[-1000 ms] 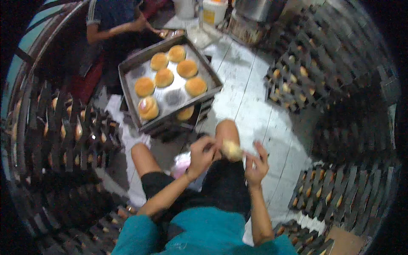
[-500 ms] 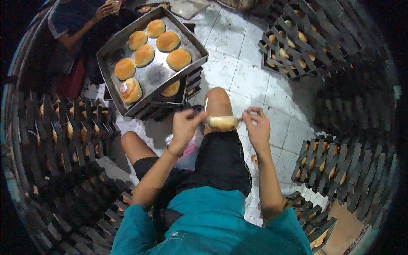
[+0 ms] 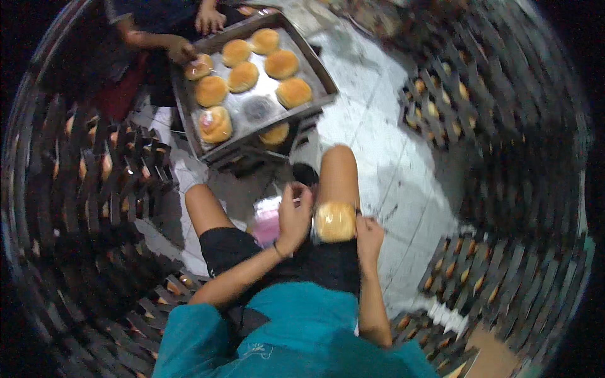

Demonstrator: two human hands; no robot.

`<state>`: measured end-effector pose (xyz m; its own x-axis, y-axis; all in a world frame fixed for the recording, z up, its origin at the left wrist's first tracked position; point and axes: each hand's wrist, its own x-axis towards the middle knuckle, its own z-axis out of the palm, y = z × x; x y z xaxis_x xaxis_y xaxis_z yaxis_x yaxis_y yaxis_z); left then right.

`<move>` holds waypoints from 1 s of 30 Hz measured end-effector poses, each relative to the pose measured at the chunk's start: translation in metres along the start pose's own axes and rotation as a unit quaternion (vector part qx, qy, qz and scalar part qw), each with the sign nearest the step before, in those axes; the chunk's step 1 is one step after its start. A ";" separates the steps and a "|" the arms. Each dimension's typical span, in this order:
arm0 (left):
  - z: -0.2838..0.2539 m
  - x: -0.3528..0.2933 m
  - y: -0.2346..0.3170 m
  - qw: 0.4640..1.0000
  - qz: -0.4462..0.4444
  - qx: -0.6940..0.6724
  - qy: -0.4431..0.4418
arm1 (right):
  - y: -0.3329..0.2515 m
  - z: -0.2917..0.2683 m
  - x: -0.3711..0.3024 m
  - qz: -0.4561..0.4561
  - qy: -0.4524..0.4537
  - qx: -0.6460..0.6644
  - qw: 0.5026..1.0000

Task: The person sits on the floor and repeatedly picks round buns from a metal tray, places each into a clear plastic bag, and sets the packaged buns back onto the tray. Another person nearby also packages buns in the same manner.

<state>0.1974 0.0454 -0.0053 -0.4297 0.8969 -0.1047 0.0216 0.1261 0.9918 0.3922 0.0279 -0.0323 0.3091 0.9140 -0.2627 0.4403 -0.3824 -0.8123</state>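
A golden bun (image 3: 335,222) in clear plastic wrap rests over my right thigh, its round top facing up. My right hand (image 3: 370,237) is closed on the wrap at the bun's right edge. Just left of the bun is my left hand (image 3: 296,217), raised with its fingers curled together; what they pinch, if anything, is too blurred to make out. Between my thighs lies a clear and pink plastic packet (image 3: 267,222), partly behind my left wrist.
Ahead stands a metal tray (image 3: 257,108) of several buns, including a wrapped one (image 3: 215,125) at its near corner. A co-worker's hand (image 3: 181,50) touches a labelled bun (image 3: 198,67). Dark slatted racks (image 3: 435,104) of bread surround me on the tiled floor (image 3: 403,183).
The bun has come down onto my thigh and turned top up. My left hand has left the wrap's end. The co-worker's hand has reached into the tray with a labelled bun.
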 end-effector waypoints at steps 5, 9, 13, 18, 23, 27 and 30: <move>-0.015 -0.018 0.003 0.852 0.320 0.272 -0.313 | -0.012 0.002 0.006 -0.062 0.013 0.034 0.997; -0.037 0.014 -0.019 0.965 0.123 0.070 -0.221 | -0.044 0.007 0.008 -0.061 -0.037 0.104 0.992; -0.061 0.067 -0.008 0.943 -0.154 -0.210 -0.205 | -0.102 0.046 0.022 -0.118 -0.221 0.132 0.959; -0.085 0.154 0.037 0.995 -0.005 -0.096 -0.028 | -0.197 0.140 0.098 -0.107 -0.370 0.203 0.900; -0.103 0.223 0.034 0.991 -0.005 0.134 -0.013 | -0.265 0.204 0.152 -0.201 -0.303 -0.140 0.921; -0.116 0.182 0.011 0.929 0.184 0.318 0.044 | -0.250 0.177 0.143 -0.300 -0.274 -0.169 0.898; -0.136 0.109 -0.013 0.975 0.102 0.105 -0.167 | -0.195 0.126 0.104 -0.076 -0.426 0.118 0.894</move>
<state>0.0276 0.0844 -0.0197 -0.0798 0.9960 0.0395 0.2749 -0.0160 0.9613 0.2320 0.2149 0.0329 -0.5366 0.7634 -0.3597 0.2024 -0.2974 -0.9331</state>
